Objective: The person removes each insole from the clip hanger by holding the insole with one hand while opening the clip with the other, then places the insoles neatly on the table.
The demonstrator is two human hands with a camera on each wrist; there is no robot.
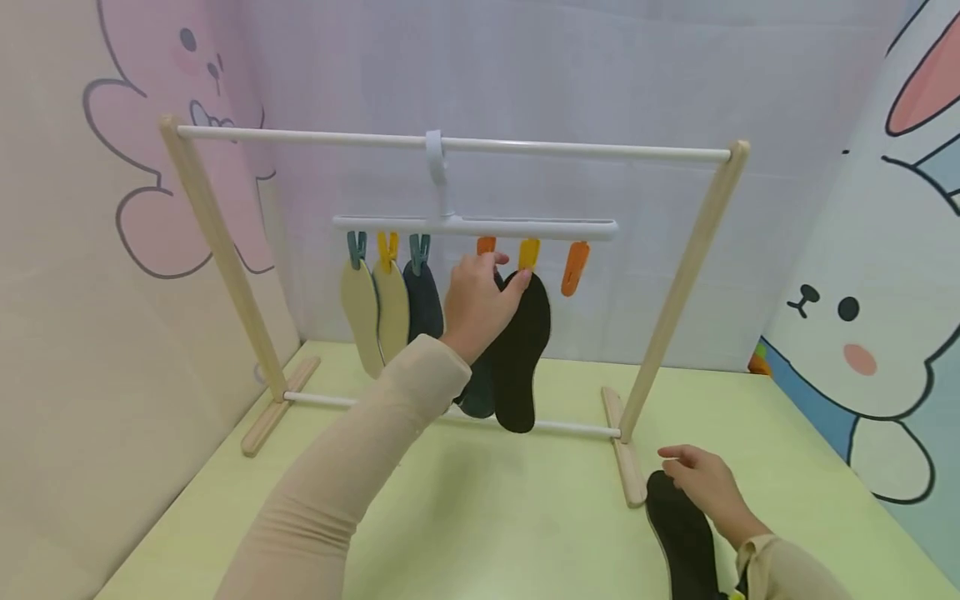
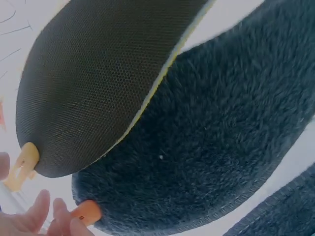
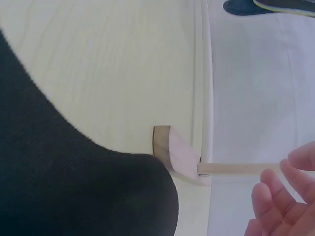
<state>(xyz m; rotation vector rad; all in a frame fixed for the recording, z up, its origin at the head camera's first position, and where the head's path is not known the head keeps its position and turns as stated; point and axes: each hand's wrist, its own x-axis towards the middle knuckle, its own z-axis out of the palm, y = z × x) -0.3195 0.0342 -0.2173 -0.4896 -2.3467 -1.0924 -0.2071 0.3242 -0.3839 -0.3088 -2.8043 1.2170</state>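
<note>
My left hand (image 1: 483,300) reaches up to the hanger's clips, thumb by the top of a black mesh insole (image 1: 519,358) and fingertips beside an orange clip (image 2: 89,212). A yellow clip (image 1: 529,252) grips that black insole. Behind it, a dark fuzzy insole (image 2: 197,142) hangs from the orange clip, partly covered by my hand in the head view. My thumb and fingers stand apart with nothing pinched between them. At the lower right, my right hand (image 1: 705,487) hovers with loosely bent fingers over another black insole (image 1: 681,533) lying on the table.
The white hanger (image 1: 525,227) hooks over the top bar (image 1: 585,150) of a wooden-sided rack. Two cream insoles (image 1: 358,312) and a dark blue insole (image 1: 424,304) hang at its left. A free orange clip (image 1: 575,268) dangles at right. The rack's right foot (image 1: 626,458) nearly meets the table insole.
</note>
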